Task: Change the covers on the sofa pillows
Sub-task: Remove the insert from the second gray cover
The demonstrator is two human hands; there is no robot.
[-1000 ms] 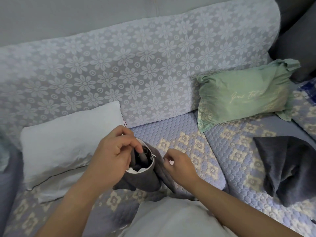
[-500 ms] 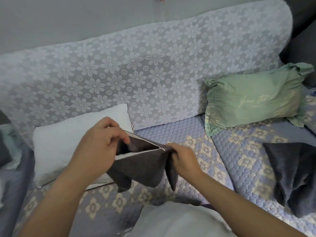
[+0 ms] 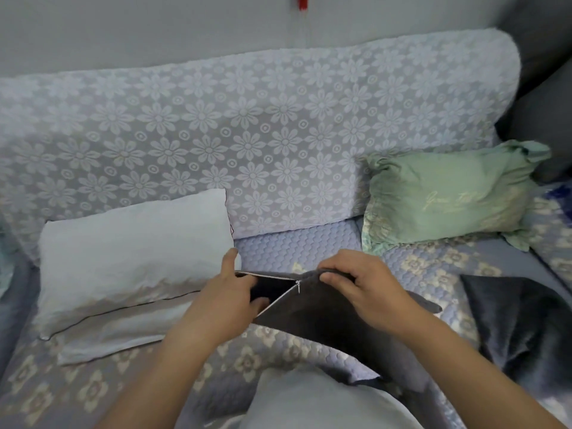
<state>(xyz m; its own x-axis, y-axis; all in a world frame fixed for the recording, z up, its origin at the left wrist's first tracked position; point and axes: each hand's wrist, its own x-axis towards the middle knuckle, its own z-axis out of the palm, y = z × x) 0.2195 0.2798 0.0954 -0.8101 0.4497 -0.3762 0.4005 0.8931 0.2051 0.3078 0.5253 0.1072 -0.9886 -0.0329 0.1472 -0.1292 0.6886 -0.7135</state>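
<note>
Stretching between both hands (image 3: 223, 301) (image 3: 368, 289): grey cover (image 3: 325, 314)

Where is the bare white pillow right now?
In the head view, the bare white pillow lies at the left on the sofa seat, leaning against the floral backrest, just left of the left hand gripping the dark grey cover.

Dark grey cover (image 3: 334, 317) of matt, soft cloth, small shiny metal zip pull (image 3: 298, 286), bare white pillow (image 3: 133, 252) of crinkled cloth, green pillow (image 3: 445, 202) faintly sheened, sofa seat (image 3: 297, 246) quilted, backrest (image 3: 247, 131) lacy floral cloth
</note>
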